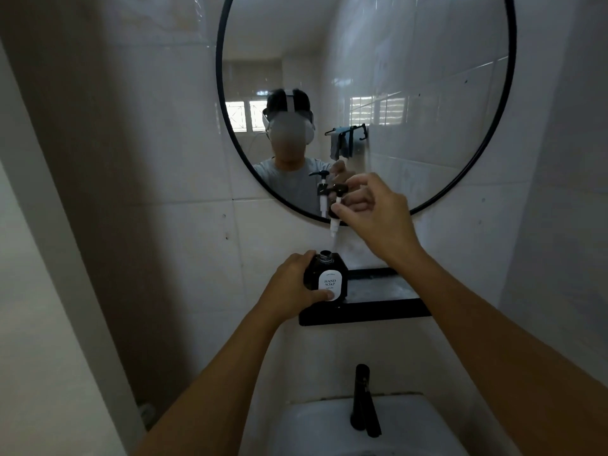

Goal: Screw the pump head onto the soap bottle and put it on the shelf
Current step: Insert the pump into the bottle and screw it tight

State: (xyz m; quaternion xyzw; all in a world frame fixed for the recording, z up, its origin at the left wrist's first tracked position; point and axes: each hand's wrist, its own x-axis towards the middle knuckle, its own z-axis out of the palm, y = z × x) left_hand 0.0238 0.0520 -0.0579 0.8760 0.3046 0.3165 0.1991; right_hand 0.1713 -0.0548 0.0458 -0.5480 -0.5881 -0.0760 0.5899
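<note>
Now the left hand (291, 284) grips the soap bottle (325, 278) on the shelf (378, 311) — the right hand (371, 209) pinches the pump head (336, 205) above its open neck.

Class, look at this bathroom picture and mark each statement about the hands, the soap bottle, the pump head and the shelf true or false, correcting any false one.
1. The left hand grips the soap bottle. True.
2. The pump head is already screwed onto the bottle. False: the right hand holds it above the bottle's open neck, apart from it.
3. The bottle's label reads HAND SOAP. True.
4. The shelf is white. False: it is black.
5. A black tap stands at the sink below the shelf. True.
</note>
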